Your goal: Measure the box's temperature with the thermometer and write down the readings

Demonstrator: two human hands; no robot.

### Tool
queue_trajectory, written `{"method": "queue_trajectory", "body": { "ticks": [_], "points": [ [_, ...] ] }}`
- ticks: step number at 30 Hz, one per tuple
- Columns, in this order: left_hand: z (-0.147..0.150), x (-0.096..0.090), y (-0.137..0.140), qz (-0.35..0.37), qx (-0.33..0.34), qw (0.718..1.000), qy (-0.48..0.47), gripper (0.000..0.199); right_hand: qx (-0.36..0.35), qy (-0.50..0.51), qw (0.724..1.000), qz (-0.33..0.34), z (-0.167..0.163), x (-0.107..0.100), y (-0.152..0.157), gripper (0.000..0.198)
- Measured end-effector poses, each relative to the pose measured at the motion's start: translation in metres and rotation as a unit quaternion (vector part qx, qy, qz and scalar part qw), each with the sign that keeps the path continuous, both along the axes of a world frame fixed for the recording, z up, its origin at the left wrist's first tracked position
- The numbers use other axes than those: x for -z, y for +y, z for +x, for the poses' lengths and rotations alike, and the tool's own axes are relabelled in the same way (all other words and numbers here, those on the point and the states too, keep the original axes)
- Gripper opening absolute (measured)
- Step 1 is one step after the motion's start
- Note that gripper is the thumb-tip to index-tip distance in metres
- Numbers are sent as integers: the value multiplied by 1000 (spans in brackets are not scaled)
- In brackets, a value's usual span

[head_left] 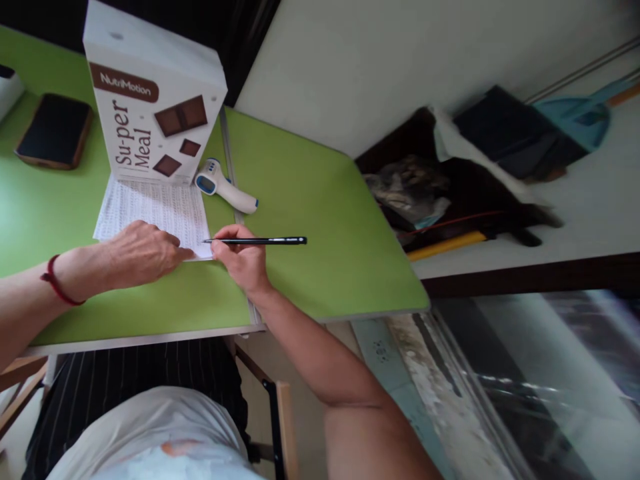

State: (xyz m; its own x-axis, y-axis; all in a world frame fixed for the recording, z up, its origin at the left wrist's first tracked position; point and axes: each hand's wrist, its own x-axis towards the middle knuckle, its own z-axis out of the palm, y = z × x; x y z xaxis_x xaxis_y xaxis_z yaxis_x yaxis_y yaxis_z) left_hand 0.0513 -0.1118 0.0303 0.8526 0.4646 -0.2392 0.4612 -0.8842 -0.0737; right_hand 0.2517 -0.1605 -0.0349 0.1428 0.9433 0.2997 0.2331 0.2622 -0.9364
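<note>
Holding: one black pen (273,241), likely light, stiff, smooth; pinched near its tip, seemingly the best hold, in our right hand (245,260), over the paper sheet (160,205). Our left hand (140,250) rests on that flimsy sheet; its grip we cannot tell.

Right hand (245,260): free run rightward over green folding table (325,220) to rounded corner; only the black pen (275,241) juts that way. Ahead of it, infrared thermometer (230,190) in the way, just beside upright NutriMotion box (155,107). Box blocks straight ahead of left hand (137,253). Way round: strip of tabletop between box and smartphone (55,130); phone lies flat, can pass above.
</note>
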Motion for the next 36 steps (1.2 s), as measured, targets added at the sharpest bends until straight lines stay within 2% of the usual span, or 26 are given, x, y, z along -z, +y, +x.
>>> {"method": "queue_trajectory", "body": {
  "ticks": [6, 10, 14, 18, 26, 31, 36],
  "points": [
    [-3, 3, 2, -19, 10, 1000, -23, 56, 4, -102, 991, 91, 1, -5, -3, 19],
    [-4, 3, 2, -23, 13, 999, -28, 52, -8, -113, 987, 110, 1, -3, -4, 21],
    [-2, 2, 1, -34, 1, 998, -45, 49, -16, -122, 986, 112, 1, -3, -3, 21],
    [0, 1, 2, -33, -4, 999, -32, 55, -20, -129, 987, 95, 1, -3, -4, 20],
    [0, -5, -1, -22, 0, 1000, -13, 52, -23, -134, 988, 68, 0, -4, -5, 24],
    [1, -1, 0, -25, -4, 999, -25, 52, -17, -144, 989, 37, 0, -5, -5, 25],
    [0, 0, 1, -42, -18, 998, -45, 53, -17, -139, 989, 37, 0, -5, -4, 25]
  ]
}}
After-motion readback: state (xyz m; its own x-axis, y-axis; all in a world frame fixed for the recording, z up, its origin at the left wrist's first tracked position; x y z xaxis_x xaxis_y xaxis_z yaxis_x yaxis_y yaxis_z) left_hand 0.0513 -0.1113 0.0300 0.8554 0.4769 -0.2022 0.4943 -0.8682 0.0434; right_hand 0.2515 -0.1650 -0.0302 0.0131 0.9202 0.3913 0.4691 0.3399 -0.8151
